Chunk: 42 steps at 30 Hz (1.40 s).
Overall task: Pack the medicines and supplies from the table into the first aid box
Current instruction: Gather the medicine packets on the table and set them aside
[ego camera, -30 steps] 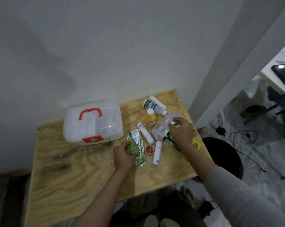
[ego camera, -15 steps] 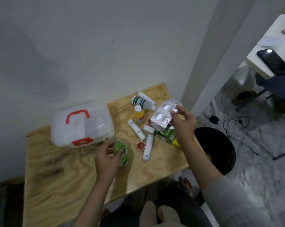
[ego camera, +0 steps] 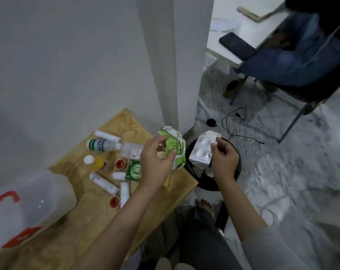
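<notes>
My left hand [ego camera: 155, 162] holds a crumpled green and white packet [ego camera: 175, 149] above the table's right edge. My right hand [ego camera: 223, 160] holds a silver blister pack bundle [ego camera: 202, 152] out past the table, over a black bin [ego camera: 235, 172]. The white first aid box [ego camera: 32, 207] with a red handle and red latch sits shut at the left of the wooden table [ego camera: 91, 230]. On the table lie a white and green bottle [ego camera: 100, 146], an orange bottle [ego camera: 95, 162], a green sachet [ego camera: 135, 170], several white tubes [ego camera: 104, 184] and two red caps [ego camera: 114, 201].
A white wall and a pillar [ego camera: 171, 65] stand behind the table. To the right, on the marble floor, are a black cable [ego camera: 237, 121], a blue chair [ego camera: 294, 63] and a white desk with a dark phone [ego camera: 237, 45]. My bare foot [ego camera: 203, 204] shows below.
Both hands lifted their items off the table and moved right; the right hand now holds the blister packs over the bin. The view swung right, pushing the box to the left edge.
</notes>
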Tool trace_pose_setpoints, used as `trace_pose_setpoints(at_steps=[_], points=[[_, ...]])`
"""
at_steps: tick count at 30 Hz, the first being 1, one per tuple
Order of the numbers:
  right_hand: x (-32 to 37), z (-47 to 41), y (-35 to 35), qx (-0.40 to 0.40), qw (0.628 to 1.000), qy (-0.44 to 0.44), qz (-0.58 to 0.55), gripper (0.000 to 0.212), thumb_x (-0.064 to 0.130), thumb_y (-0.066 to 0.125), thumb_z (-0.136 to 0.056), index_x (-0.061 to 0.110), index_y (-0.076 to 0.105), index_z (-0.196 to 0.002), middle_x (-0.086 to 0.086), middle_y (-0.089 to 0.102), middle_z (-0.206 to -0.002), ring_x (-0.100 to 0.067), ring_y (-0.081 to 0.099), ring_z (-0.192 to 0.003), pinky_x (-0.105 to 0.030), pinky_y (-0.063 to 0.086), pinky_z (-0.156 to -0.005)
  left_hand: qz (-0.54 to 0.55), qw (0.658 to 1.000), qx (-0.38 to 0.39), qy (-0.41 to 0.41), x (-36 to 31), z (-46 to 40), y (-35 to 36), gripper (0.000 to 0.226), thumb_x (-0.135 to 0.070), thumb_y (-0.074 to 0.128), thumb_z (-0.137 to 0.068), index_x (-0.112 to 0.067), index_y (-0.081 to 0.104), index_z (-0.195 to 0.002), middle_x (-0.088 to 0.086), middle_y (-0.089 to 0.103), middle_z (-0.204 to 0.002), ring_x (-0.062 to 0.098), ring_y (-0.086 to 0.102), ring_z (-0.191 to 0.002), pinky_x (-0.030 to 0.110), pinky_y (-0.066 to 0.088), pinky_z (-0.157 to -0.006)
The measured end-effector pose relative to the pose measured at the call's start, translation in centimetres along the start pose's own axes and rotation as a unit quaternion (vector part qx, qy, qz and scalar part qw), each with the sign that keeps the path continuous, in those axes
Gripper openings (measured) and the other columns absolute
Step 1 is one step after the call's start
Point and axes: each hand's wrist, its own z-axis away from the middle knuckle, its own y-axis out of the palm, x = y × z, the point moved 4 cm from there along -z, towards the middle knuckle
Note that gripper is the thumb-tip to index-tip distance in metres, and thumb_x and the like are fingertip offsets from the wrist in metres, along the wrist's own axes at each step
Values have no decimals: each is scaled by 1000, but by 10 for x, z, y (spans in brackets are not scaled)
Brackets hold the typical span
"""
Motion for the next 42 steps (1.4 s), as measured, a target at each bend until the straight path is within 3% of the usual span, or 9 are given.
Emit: trace_pose_setpoints(at_steps=[3,8,14,19,29,31,34,38,42], points=[[-28,-27,-22,-16,998,15,58,33,11,62,-89,5,61,-121,-21,67,-87,-31,62,-76,-20,49,-61,-40,996,82,1,5,-29,61,36,-11,75,-75,-10,66,-109,-1,56,-98,6,56,-79,17,44,-75],[-101,-74,-45,-5,985,81,154,40,15,55,-91,6,53,-129,-9,57,-87,-11,52,-63,-28,45,-68,-127,969,212,-10,21,-62,156,33,-6,71,-75,-3,66,-107,7,59,-99,17,57,-86,19,42,-78],[-152,-115,-65,59,952,185,238,57,17,57,-89,5,37,-141,-17,48,-141,-33,44,-129,-39,39,-105,-258,890,359,-111,56,-73,224,64,-23,72,-78,-4,45,-133,18,52,-134,34,48,-124,37,44,-98],[-162,-115,-76,60,950,215,219,53,20,55,-92,10,38,-141,-13,46,-143,-31,46,-128,-43,42,-106,-278,877,369,-134,61,-65,227,73,-35,68,-82,-8,35,-141,15,40,-144,32,46,-127,38,42,-98],[-25,0,-3,65,995,-19,75,34,21,54,-93,17,56,-127,6,60,-121,-5,55,-111,-13,41,-88,-112,988,100,46,-1,-12,61,48,-30,64,-86,-19,50,-130,-1,48,-127,7,46,-114,19,36,-95],[5,37,21,95,991,-85,44,31,20,54,-93,18,58,-123,9,61,-117,1,55,-109,-5,42,-85,-107,992,37,62,-2,1,9,46,-28,65,-85,-22,51,-129,-5,48,-126,2,43,-114,13,33,-92],[35,95,64,157,972,-175,13,27,20,57,-91,18,62,-117,2,65,-116,-7,59,-111,-20,48,-94,-97,990,-52,84,8,25,-67,44,-27,63,-84,-19,53,-126,-7,50,-123,-5,43,-112,0,28,-89],[51,168,120,268,922,-278,-5,26,20,57,-90,19,64,-115,6,66,-115,3,59,-108,-17,48,-92,-96,975,-174,99,31,66,-154,40,-20,65,-82,-17,56,-121,-5,55,-120,-19,42,-112,0,30,-92],[41,228,170,361,854,-373,-36,28,21,55,-87,15,65,-113,5,68,-114,-4,59,-112,-29,49,-94,-127,939,-297,121,74,111,-223,44,-29,61,-82,-13,56,-122,-4,55,-123,-9,45,-118,10,35,-98]])
